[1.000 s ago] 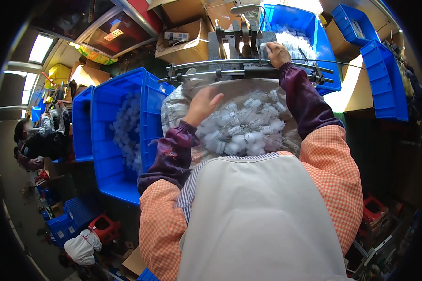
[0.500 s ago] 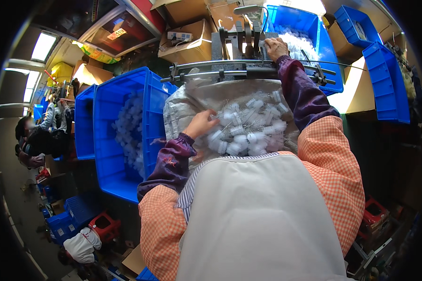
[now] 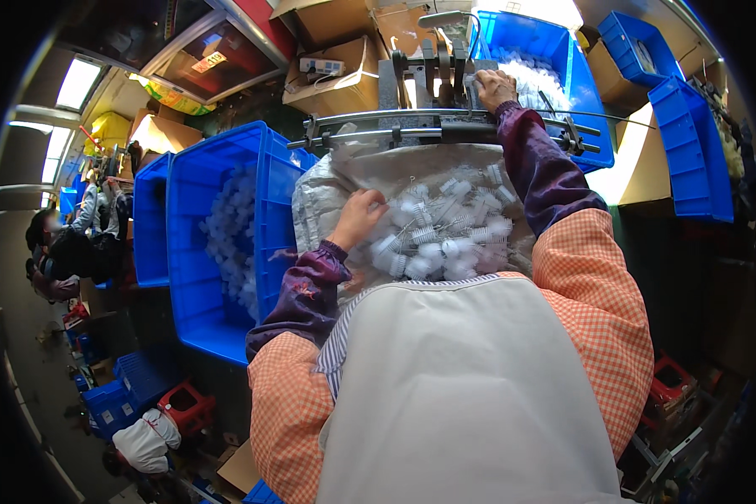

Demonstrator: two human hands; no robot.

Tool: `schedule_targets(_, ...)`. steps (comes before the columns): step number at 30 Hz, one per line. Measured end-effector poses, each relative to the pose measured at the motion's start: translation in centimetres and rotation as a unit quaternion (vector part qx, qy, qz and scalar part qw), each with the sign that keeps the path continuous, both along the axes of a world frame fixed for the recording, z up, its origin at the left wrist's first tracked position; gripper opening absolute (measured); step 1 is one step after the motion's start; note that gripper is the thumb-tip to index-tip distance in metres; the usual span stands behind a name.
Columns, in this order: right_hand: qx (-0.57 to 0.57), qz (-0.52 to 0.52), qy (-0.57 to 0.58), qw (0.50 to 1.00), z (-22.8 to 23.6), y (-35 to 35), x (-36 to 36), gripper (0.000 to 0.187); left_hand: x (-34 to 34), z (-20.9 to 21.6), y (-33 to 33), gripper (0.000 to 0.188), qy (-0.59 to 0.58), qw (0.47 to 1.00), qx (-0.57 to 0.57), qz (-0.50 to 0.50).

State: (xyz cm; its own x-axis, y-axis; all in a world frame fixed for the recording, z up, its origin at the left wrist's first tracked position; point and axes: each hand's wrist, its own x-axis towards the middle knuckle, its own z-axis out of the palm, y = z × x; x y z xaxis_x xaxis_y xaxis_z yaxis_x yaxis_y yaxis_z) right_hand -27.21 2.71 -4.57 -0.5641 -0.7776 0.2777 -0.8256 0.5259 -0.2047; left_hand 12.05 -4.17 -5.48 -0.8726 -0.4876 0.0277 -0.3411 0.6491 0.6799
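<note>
Small white-bristled brushes with thin twisted wire stems lie heaped on a pale sheet in front of me. Over the left edge of this heap is my left hand, its fingers drawn together; anything pinched in them is too small to make out. Farther off, my right hand rests at the right side of a metal bench machine, fingers bent around something at its edge that the hand hides. Two horizontal metal rods run across the machine's near side.
To the left stands a big blue bin with white pieces inside. Another blue bin with white pieces is behind my right hand. Cardboard boxes stand at the back. Other people work at the far left.
My left hand has drawn slightly up and left from the brushes, its fingers bunching together. My right hand stays at the machine, nearly still.
</note>
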Motion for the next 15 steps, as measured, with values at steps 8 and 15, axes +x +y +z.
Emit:
schedule_targets(8, -0.008, 0.023, -0.054, 0.998, -0.4, -0.2, -0.9, 0.025, -0.9, 0.0, 0.3, 0.014, 0.078, 0.994, 0.065, 0.034)
schedule_targets(15, 0.026, -0.032, -0.053, 0.998, 0.1, -0.5, -0.1, 0.027, -1.7, 0.9, 0.1, 0.022, 0.013, 0.986, 0.155, 0.063)
